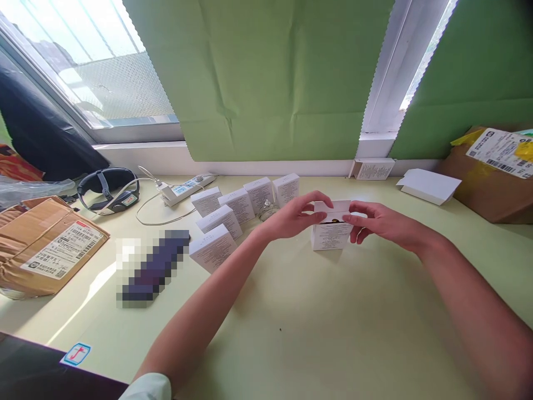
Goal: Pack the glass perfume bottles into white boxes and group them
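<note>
A small white carton [331,238] with printed text stands upright on the table in front of me. Its top flap is raised, and a dark and gold bit shows in the opening; what it belongs to is hidden. My left hand [300,214] grips the carton's upper left side, thumb across the front by the opening and fingers curled behind. On the other side, my right hand [372,221] pinches the upper right edge between thumb and fingers. Just left of my left hand lies a clear, glassy object [267,210], partly covered by that hand.
Several similar white cartons [236,205] stand at the left, near a power strip [185,190] and a blurred dark object [156,266]. Parcels lie at the far left [54,244] and right [491,178]. A white folded card [428,186] and another carton [373,168] are at the back.
</note>
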`<state>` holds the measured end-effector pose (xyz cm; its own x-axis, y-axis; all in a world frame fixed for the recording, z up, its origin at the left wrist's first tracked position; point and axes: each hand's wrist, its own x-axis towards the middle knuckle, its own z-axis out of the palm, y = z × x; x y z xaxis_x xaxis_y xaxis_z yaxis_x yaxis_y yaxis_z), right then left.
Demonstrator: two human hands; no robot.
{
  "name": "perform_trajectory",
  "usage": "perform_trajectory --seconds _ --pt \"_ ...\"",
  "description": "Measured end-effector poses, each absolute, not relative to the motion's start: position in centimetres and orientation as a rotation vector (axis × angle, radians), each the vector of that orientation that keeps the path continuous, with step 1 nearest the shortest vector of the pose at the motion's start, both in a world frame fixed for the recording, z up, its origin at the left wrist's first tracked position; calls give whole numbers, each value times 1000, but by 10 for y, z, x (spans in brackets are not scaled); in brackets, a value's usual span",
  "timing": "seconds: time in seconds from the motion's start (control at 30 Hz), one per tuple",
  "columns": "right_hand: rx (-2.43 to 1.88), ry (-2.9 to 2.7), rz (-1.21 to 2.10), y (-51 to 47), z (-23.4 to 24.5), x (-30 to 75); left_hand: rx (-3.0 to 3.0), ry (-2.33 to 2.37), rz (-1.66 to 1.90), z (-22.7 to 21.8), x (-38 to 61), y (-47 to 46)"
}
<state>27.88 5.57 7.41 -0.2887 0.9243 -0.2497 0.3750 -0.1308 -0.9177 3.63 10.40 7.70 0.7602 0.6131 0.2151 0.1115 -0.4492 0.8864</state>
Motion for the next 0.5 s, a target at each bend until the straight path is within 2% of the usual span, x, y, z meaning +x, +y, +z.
perform_trajectory --seconds 0.23,0.5 --pt "-1318 -1661 1400 52 79 276 1991 582 594 70 39 103" --pt "-1359 -1671 1211 51 82 269 2097 573 576 73 40 104"
